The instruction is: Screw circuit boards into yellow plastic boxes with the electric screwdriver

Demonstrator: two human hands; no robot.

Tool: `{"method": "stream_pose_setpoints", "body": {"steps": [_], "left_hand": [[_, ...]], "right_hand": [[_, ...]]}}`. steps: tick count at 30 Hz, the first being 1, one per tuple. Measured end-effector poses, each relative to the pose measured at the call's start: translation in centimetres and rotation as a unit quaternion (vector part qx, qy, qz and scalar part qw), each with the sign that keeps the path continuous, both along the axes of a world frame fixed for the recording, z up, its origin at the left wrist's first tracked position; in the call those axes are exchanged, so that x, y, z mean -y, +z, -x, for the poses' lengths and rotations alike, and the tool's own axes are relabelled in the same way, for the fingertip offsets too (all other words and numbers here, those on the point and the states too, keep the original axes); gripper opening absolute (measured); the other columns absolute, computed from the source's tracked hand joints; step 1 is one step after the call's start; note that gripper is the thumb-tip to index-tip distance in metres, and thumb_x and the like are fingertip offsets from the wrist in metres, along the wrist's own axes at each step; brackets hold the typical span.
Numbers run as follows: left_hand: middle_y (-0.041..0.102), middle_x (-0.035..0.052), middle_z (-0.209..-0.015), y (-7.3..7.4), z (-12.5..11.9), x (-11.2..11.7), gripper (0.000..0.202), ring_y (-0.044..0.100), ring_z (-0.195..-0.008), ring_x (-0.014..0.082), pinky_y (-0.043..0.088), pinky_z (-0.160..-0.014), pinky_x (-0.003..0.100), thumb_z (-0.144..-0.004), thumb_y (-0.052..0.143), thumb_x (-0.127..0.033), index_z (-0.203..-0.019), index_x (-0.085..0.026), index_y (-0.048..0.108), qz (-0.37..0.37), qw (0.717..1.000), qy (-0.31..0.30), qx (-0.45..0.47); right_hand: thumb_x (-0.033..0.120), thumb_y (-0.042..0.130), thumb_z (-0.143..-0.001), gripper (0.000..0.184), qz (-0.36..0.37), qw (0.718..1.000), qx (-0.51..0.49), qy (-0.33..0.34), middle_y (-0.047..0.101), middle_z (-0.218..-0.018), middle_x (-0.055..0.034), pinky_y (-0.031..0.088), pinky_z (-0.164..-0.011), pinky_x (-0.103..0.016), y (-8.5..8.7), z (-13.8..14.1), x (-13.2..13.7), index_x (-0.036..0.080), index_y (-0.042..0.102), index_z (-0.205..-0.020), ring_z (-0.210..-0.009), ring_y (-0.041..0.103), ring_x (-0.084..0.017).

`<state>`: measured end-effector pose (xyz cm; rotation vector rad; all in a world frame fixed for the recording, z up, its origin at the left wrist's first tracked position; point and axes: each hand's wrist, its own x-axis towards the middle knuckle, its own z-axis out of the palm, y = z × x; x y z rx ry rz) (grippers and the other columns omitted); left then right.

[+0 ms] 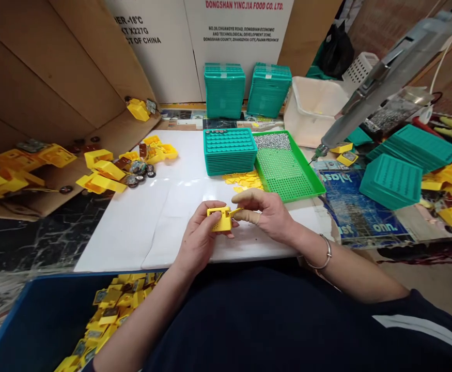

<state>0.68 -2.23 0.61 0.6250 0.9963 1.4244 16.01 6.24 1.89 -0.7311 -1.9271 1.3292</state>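
My left hand (201, 238) is closed round a small yellow plastic case (222, 223) with a cut-out in its top edge. At the case's right side my right hand (270, 213), with pale covers on thumb and finger, pinches a thin yellow plastic piece (236, 211). The piece's end meets the case; whether it is seated there I cannot tell. Just beyond my hands lies a pile of flat yellow pieces (243, 181). It borders a stack of teal trays (229, 155) and a green tray (318, 190) with small metal screws (272, 140) at its far end.
An electric screwdriver (349, 113) hangs at the right, tip down by the green tray. Yellow cases with speakers (104, 173) lie at the left, spilling from a cardboard box (47, 62). A blue bin (28, 310) of yellow units stands below the table's left front edge.
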Motion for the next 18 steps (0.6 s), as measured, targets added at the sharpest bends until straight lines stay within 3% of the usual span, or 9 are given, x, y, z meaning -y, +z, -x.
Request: {"method": "stream_pose_setpoints", "body": {"steps": [4, 7, 9, 11, 14, 16, 18], "left_hand": [[0.068, 0.0029, -0.083, 0.0, 0.1, 0.0, 0.016, 0.069, -0.071, 0.0192, 0.053, -0.053, 0.025, -0.081, 0.063, -0.026, -0.096, -0.019, 0.062, -0.007, 1.0, -0.028, 0.0], [0.068, 0.0038, -0.077, -0.2, 0.6, -0.1, 0.015, 0.068, -0.069, 0.0199, 0.051, -0.051, 0.025, -0.081, 0.063, -0.026, -0.094, -0.018, 0.063, -0.001, 0.997, -0.083, 0.001], [0.067, 0.004, -0.077, -0.3, 0.8, -0.3, 0.014, 0.067, -0.068, 0.0197, 0.05, -0.051, 0.025, -0.082, 0.063, -0.025, -0.094, -0.018, 0.063, 0.005, 0.994, -0.106, 0.011], [0.067, 0.0036, -0.081, -0.4, 0.8, -0.4, 0.014, 0.067, -0.07, 0.0187, 0.051, -0.054, 0.025, -0.083, 0.062, -0.026, -0.095, -0.018, 0.062, 0.009, 0.995, -0.098, 0.018], [0.066, 0.0023, -0.096, -0.7, 0.3, -0.3, 0.018, 0.066, -0.083, 0.0171, 0.054, -0.073, 0.029, -0.086, 0.061, -0.027, -0.103, -0.021, 0.058, -0.009, 0.998, -0.07, -0.001], [0.063, 0.0019, -0.106, -1.0, -0.1, -0.1, 0.025, 0.062, -0.096, 0.017, 0.05, -0.088, 0.031, -0.087, 0.061, -0.026, -0.111, -0.023, 0.055, -0.036, 0.996, -0.068, -0.037], [0.061, 0.0023, -0.112, -1.3, -0.3, 0.1, 0.03, 0.057, -0.104, 0.0176, 0.045, -0.095, 0.031, -0.088, 0.06, -0.027, -0.116, -0.024, 0.052, -0.061, 0.991, -0.078, -0.089]], "right_hand": [[0.033, 0.068, -0.083, 0.015, -0.148, 0.988, -0.008, 0.046, 0.066, -0.075, -0.0013, 0.049, -0.066, -0.025, -0.6, -0.5, -0.5, 0.019, 0.065, -0.077, -0.07, 0.061, -0.01], [0.033, 0.057, -0.09, 0.02, -0.308, 0.946, 0.05, 0.092, 0.066, -0.074, -0.0033, 0.047, -0.066, -0.028, -0.9, -1.0, -0.9, 0.022, 0.068, -0.078, -0.071, 0.058, -0.013], [0.032, 0.052, -0.093, 0.024, -0.371, 0.92, 0.088, 0.087, 0.067, -0.073, -0.004, 0.045, -0.066, -0.03, -0.9, -1.2, -0.7, 0.024, 0.069, -0.079, -0.069, 0.056, -0.014], [0.032, 0.053, -0.093, 0.022, -0.346, 0.934, 0.083, 0.04, 0.069, -0.076, -0.004, 0.046, -0.068, -0.03, -0.7, -1.2, -0.3, 0.024, 0.07, -0.081, -0.071, 0.058, -0.014], [0.027, 0.062, -0.087, 0.009, -0.194, 0.979, 0.051, -0.039, 0.071, -0.082, -0.0026, 0.049, -0.07, -0.026, -0.1, -0.9, 0.6, 0.021, 0.069, -0.085, -0.076, 0.063, -0.012], [0.023, 0.066, -0.084, 0.006, -0.111, 0.992, 0.045, -0.047, 0.072, -0.085, -0.001, 0.049, -0.069, -0.023, 0.3, -0.7, 1.1, 0.02, 0.068, -0.089, -0.076, 0.064, -0.01], [0.022, 0.066, -0.083, 0.007, -0.078, 0.995, 0.046, -0.041, 0.071, -0.083, 0.0007, 0.048, -0.066, -0.021, 0.6, -0.4, 1.4, 0.019, 0.067, -0.089, -0.072, 0.063, -0.009]]}}
